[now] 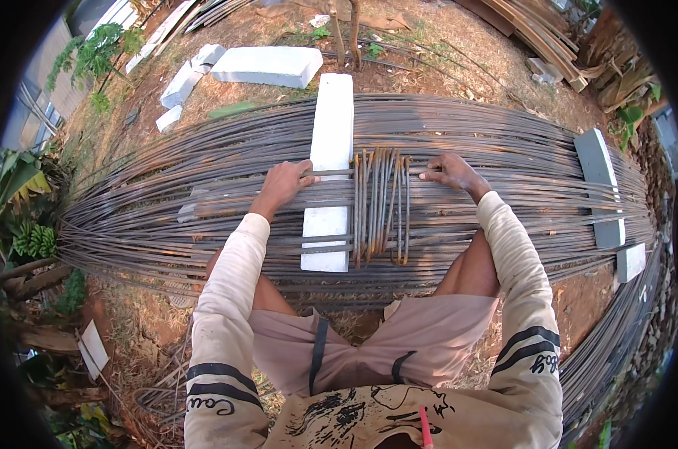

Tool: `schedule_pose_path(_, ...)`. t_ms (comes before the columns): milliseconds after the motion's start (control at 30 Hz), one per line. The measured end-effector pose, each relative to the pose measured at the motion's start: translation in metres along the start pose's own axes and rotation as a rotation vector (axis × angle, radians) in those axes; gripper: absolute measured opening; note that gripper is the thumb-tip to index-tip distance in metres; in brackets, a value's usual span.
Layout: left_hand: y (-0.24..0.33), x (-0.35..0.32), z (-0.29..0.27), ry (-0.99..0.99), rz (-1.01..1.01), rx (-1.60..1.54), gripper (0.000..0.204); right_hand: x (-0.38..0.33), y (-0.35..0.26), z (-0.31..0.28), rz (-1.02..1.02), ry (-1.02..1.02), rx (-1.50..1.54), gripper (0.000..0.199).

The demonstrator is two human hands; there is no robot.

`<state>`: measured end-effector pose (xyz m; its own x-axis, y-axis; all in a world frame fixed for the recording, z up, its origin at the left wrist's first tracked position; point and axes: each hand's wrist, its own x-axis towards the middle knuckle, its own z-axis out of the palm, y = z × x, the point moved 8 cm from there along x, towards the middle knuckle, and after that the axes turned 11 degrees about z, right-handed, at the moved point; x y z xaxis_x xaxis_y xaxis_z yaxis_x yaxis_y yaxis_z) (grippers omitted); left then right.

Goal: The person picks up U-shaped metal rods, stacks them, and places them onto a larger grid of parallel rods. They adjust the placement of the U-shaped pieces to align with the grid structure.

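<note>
My left hand (285, 185) is closed round a steel rod (331, 173) where it crosses a long white block (331, 120). To the right, my right hand (455, 176) pinches at a rod, apparently the same one, just past a cluster of rusty rectangular steel stirrups (380, 206). The stirrups stand packed side by side between my hands, and several rods run through them. Beneath lies a wide spread of long dark steel rods (458, 127). The white block sits crosswise, above some rods and below others. My fingers partly hide the gripped rod.
A grey-white block (599, 187) and a smaller one (631, 262) are among the rods at right. More white blocks (268, 66) lie on the ground beyond. Thin tree stems (346, 34) rise at the far side; boards (530, 34) lie far right. Green bananas (35, 239) hang left.
</note>
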<state>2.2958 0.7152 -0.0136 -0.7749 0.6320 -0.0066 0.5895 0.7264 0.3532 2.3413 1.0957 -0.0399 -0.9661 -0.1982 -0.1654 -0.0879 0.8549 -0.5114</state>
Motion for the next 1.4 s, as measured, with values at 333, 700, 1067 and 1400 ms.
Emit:
schedule_pose_path(333, -0.021, 0.047, 0.007, -0.046, 0.024, -0.134, 0.054, 0.019, 0.032, -0.007, 0.256, -0.278, 0.186, 0.058)
schedule_pose_path(700, -0.063, 0.009, 0.018, 0.051, -0.091, 0.020, 0.064, -0.009, 0.020, -0.007, 0.073, 0.154, -0.051, 0.058)
schedule_pose_path(1067, -0.089, 0.014, 0.032, -0.064, -0.090, 0.039, 0.071, 0.002, 0.005, -0.009, 0.169, 0.087, -0.063, 0.067)
schedule_pose_path(1400, -0.087, 0.009, 0.050, -0.096, -0.101, -0.056, 0.070, -0.012, 0.002, -0.027, 0.154, 0.088, -0.112, 0.056)
